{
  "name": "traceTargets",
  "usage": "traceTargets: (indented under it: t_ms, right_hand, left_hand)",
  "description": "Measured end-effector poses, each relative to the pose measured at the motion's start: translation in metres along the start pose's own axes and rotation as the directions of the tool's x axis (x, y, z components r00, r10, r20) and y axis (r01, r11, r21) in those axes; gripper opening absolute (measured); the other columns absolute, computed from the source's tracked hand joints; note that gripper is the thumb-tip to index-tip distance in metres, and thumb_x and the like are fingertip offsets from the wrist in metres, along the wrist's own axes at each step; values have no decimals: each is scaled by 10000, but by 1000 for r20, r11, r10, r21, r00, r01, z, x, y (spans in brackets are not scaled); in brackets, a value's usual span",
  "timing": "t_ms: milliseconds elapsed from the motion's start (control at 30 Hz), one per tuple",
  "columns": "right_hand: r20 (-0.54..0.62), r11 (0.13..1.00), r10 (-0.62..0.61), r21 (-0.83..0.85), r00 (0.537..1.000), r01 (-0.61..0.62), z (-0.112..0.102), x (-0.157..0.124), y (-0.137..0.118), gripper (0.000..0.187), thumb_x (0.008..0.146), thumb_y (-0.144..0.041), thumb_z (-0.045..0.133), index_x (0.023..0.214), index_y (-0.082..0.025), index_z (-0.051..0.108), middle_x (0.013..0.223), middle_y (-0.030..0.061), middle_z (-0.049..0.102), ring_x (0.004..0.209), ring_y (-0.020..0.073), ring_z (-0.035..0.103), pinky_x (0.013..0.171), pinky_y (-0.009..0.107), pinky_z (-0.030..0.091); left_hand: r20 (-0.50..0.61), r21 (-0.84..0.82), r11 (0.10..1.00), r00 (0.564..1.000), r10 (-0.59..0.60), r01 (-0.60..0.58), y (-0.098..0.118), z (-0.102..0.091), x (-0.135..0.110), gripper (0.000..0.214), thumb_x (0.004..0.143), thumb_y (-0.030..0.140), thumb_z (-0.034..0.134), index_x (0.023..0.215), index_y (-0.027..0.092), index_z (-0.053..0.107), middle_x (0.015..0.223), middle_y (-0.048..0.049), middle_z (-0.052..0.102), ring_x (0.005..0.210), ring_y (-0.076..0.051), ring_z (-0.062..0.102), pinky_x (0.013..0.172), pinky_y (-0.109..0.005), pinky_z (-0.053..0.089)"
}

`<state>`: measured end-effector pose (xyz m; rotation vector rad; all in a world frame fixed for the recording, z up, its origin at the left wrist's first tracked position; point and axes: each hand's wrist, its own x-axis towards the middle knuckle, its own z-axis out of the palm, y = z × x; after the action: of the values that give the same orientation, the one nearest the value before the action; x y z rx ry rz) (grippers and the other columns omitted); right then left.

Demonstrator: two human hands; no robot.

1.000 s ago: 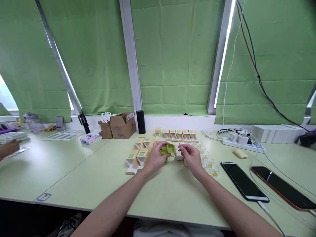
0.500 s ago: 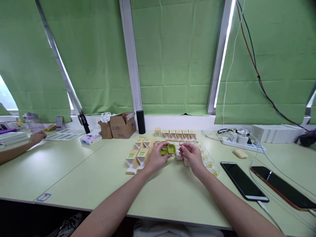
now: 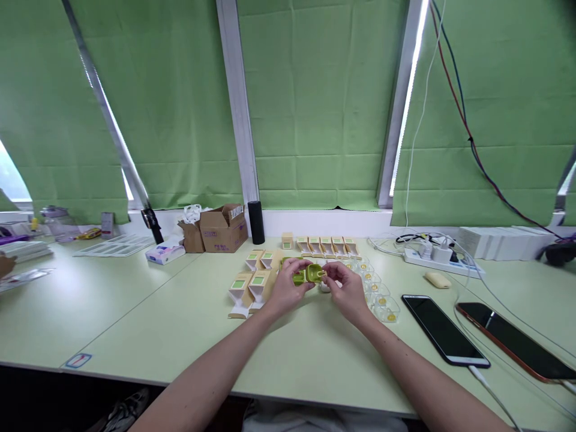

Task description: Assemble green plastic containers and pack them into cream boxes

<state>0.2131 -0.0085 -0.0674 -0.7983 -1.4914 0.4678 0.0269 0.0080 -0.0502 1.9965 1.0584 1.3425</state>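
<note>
My left hand (image 3: 290, 287) grips a small green case (image 3: 314, 273) whose open, hollow side faces me. With thumb and fingers pinched, my right hand (image 3: 350, 293) holds a small thin pale piece (image 3: 322, 274) at the right rim of the case. Its exact kind is too small to tell. Left of my hands stand small cartons with green squares (image 3: 260, 282), their flaps folded out. Several clear cups with yellow centres (image 3: 381, 301) lie in a column right of my right hand. A white item (image 3: 324, 288) shows partly between my hands.
A row of open cartons (image 3: 326, 246) and one closed carton (image 3: 287, 241) stand behind. Two phones (image 3: 443, 329) and a power strip (image 3: 443, 264) with cables lie right. Back left are a brown box (image 3: 224, 231), black cylinder (image 3: 256, 222) and tissue pack (image 3: 165, 252). Another person's hand (image 3: 5, 265) shows far left.
My right hand has moved slightly left, bringing the pale piece to the green case. My left hand has barely moved. The other person's hand has drawn back to the left edge.
</note>
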Motion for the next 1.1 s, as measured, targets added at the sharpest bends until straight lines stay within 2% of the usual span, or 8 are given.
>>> traceTargets:
  t_ms: [167,333,600,1100]
  right_hand:
    - [69,942,-243,-219,968,252,-4,-1,-1,171,958,-193,579,1035,-245,723,912,56,729,774,204,676,712,340,563]
    - [119,827,-357,-422,927,373,-5,-2,1,158,989,-182,555,1031,-227,700,953,78,715,863,227,659,746,349,525]
    - [191,696,-409,-567,892,441,-7,-2,1,159,1002,-189,538,995,-213,695,835,60,674,762,211,595,691,333,430]
    - [213,671,-436,-571,875,473,-7,-1,2,204,1008,-187,525,953,-216,719,807,52,704,741,202,603,692,335,400]
  left_hand:
    - [22,0,999,999,43,-43,1,0,-3,459,754,95,798,1173,256,700,1213,-71,560,1165,-242,622,1079,-451,531]
    - [39,8,994,993,111,-111,5,0,-5,462,764,74,779,1178,262,697,1241,-70,544,1204,-239,612,1121,-453,515]
    - [46,7,989,988,146,-146,9,0,-8,463,770,92,782,1195,259,704,1256,-80,534,1212,-247,608,1123,-464,518]
    - [59,2,986,985,164,-165,9,0,-8,470,762,91,818,1193,256,728,1233,-92,572,1243,-272,591,1115,-465,500]
